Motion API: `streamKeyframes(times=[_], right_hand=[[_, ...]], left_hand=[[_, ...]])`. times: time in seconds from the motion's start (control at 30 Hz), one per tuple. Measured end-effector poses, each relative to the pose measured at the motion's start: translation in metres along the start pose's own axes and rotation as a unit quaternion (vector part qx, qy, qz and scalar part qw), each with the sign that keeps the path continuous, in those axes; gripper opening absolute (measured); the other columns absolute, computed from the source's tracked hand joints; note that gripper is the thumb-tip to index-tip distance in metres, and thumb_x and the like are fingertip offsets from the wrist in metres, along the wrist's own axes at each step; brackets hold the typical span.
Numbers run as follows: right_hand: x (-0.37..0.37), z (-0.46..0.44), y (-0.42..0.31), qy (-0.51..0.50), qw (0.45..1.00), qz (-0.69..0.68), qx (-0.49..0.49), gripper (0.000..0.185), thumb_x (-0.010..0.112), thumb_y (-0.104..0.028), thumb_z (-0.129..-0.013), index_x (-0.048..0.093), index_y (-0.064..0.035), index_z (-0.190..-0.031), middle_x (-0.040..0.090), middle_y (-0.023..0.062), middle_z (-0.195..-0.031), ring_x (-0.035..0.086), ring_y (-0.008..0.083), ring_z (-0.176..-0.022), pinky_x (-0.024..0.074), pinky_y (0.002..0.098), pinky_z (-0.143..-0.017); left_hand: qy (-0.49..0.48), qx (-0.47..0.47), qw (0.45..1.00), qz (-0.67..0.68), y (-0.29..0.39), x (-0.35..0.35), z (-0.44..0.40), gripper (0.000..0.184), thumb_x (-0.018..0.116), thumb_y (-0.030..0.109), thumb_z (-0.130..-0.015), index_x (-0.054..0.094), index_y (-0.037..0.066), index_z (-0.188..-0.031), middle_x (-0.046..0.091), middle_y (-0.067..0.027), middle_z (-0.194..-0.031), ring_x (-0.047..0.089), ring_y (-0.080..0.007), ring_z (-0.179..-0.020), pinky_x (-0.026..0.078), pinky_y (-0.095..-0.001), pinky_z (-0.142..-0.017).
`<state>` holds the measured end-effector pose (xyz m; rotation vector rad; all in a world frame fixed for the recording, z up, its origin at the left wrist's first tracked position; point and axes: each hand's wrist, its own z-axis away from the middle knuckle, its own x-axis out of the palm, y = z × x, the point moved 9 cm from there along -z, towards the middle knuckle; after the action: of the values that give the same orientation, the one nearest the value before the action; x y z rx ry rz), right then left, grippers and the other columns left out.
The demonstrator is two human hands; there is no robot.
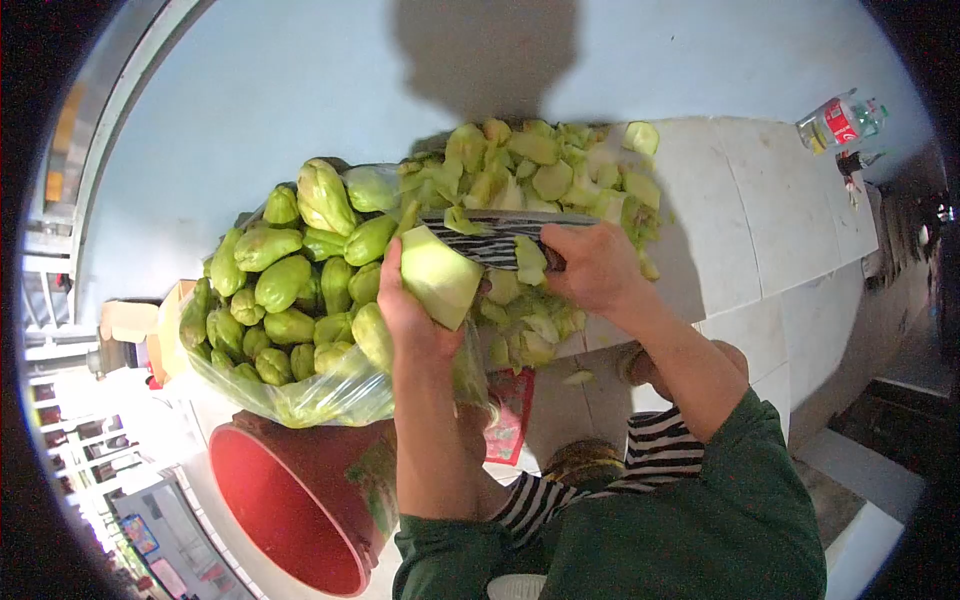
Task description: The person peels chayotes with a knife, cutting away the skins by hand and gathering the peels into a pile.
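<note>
My left hand is closed around a large, pale green peeled chayote, its cut faces smooth and flat. My right hand grips the handle of a knife with a black-and-white striped blade. The blade lies along the upper right side of the chayote, and bits of green peel cling to it. Left of my left hand, an open clear plastic bag is full of whole green chayotes. A pile of cut peelings spreads behind and below the knife.
A pale tiled surface runs along the light blue wall. On the right stands a plastic bottle with a red label. Below the bag, a red bucket lies tipped near my legs. A cardboard box sits at the left.
</note>
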<state>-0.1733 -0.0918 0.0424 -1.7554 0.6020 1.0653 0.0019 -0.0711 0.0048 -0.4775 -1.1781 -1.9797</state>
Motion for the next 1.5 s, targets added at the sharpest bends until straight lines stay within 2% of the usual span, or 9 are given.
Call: streamKeyframes(times=[0.1, 0.3, 0.63, 0.7, 0.8, 1.03, 1.1, 1.23, 1.5], right_hand=[[-0.010, 0.006, -0.015, 0.054, 0.997, -0.036, -0.050, 0.023, 0.068, -0.012, -0.059, 0.050, -0.0077, -0.073, 0.050, 0.0100, -0.060, 0.055, 0.0322, -0.058, 0.0427, 0.0424, -0.051], [-0.016, 0.016, -0.044, 0.082, 0.977, -0.018, -0.194, 0.022, 0.066, -0.023, -0.062, 0.052, -0.0124, -0.075, 0.054, 0.0041, -0.062, 0.060, 0.0271, -0.059, 0.0484, 0.0407, -0.052], [-0.015, 0.024, -0.058, 0.130, 0.964, 0.004, -0.232, 0.020, 0.066, -0.023, -0.063, 0.052, -0.0135, -0.073, 0.053, 0.0018, -0.063, 0.060, 0.0248, -0.059, 0.0480, 0.0393, -0.050], [-0.006, 0.014, -0.029, 0.130, 0.986, -0.033, -0.103, 0.021, 0.065, -0.013, -0.058, 0.049, -0.0090, -0.070, 0.049, 0.0058, -0.062, 0.054, 0.0281, -0.056, 0.0430, 0.0372, -0.049], [-0.003, 0.010, -0.013, 0.059, 0.997, -0.046, -0.037, 0.023, 0.068, -0.022, -0.063, 0.052, -0.0115, -0.075, 0.057, 0.0063, -0.066, 0.061, 0.0316, -0.062, 0.0479, 0.0420, -0.052], [-0.007, 0.016, -0.043, 0.057, 0.987, -0.053, -0.141, 0.024, 0.069, -0.024, -0.067, 0.053, -0.0097, -0.079, 0.060, 0.0134, -0.068, 0.062, 0.0359, -0.063, 0.0481, 0.0464, -0.056], [0.003, 0.002, -0.003, 0.044, 0.994, -0.091, 0.033, 0.024, 0.068, -0.025, -0.069, 0.055, -0.0090, -0.080, 0.060, 0.0138, -0.067, 0.062, 0.0369, -0.065, 0.0482, 0.0468, -0.057], [0.004, 0.003, -0.002, -0.011, 0.996, -0.077, 0.033, 0.023, 0.066, -0.025, -0.071, 0.055, -0.0084, -0.082, 0.061, 0.0141, -0.067, 0.061, 0.0381, -0.065, 0.0484, 0.0470, -0.057], [-0.010, 0.023, -0.055, 0.128, 0.969, -0.019, -0.212, 0.020, 0.065, -0.026, -0.062, 0.052, -0.0138, -0.072, 0.051, 0.0015, -0.061, 0.059, 0.0237, -0.058, 0.0467, 0.0380, -0.050]], left_hand=[[-0.030, 0.010, 0.999, 0.006, 0.004, 0.004, -0.002, 0.047, 0.040, 0.044, -0.094, 0.054, 0.006, -0.117, 0.063, -0.0118, -0.103, 0.061, -0.0290, -0.094, 0.051, -0.0466, -0.080], [-0.077, -0.003, 0.990, 0.119, 0.002, 0.010, -0.001, 0.054, 0.040, 0.051, -0.092, 0.056, 0.002, -0.111, 0.063, -0.0149, -0.094, 0.063, -0.0331, -0.085, 0.051, -0.0478, -0.078], [-0.054, -0.013, 0.997, 0.057, -0.013, 0.004, -0.012, 0.052, 0.046, 0.047, -0.088, 0.057, 0.001, -0.110, 0.065, -0.0149, -0.097, 0.063, -0.0299, -0.087, 0.052, -0.0421, -0.079], [-0.037, 0.032, 0.997, 0.060, -0.007, 0.004, -0.012, 0.048, 0.048, 0.042, -0.087, 0.055, 0.002, -0.113, 0.063, -0.0136, -0.102, 0.062, -0.0289, -0.094, 0.051, -0.0430, -0.082], [-0.029, 0.030, 0.997, 0.066, -0.001, 0.010, -0.003, 0.047, 0.047, 0.042, -0.088, 0.056, 0.002, -0.113, 0.063, -0.0118, -0.104, 0.061, -0.0267, -0.097, 0.050, -0.0415, -0.085], [-0.082, -0.014, 0.994, 0.074, -0.007, 0.003, -0.011, 0.044, 0.047, 0.042, -0.087, 0.059, 0.003, -0.102, 0.065, -0.0130, -0.091, 0.064, -0.0289, -0.076, 0.053, -0.0409, -0.072], [-0.054, 0.031, 0.998, 0.018, 0.002, 0.005, -0.001, 0.045, 0.047, 0.043, -0.087, 0.057, 0.003, -0.106, 0.064, -0.0126, -0.090, 0.064, -0.0290, -0.076, 0.053, -0.0442, -0.070], [-0.013, 0.042, 0.998, 0.049, 0.006, 0.001, 0.002, 0.045, 0.046, 0.043, -0.088, 0.056, 0.004, -0.109, 0.064, -0.0110, -0.092, 0.063, -0.0279, -0.082, 0.054, -0.0453, -0.067], [-0.102, -0.019, 0.988, 0.117, -0.009, 0.001, -0.010, 0.048, 0.043, 0.044, -0.090, 0.060, 0.001, -0.105, 0.065, -0.0158, -0.091, 0.063, -0.0276, -0.082, 0.053, -0.0398, -0.074]])
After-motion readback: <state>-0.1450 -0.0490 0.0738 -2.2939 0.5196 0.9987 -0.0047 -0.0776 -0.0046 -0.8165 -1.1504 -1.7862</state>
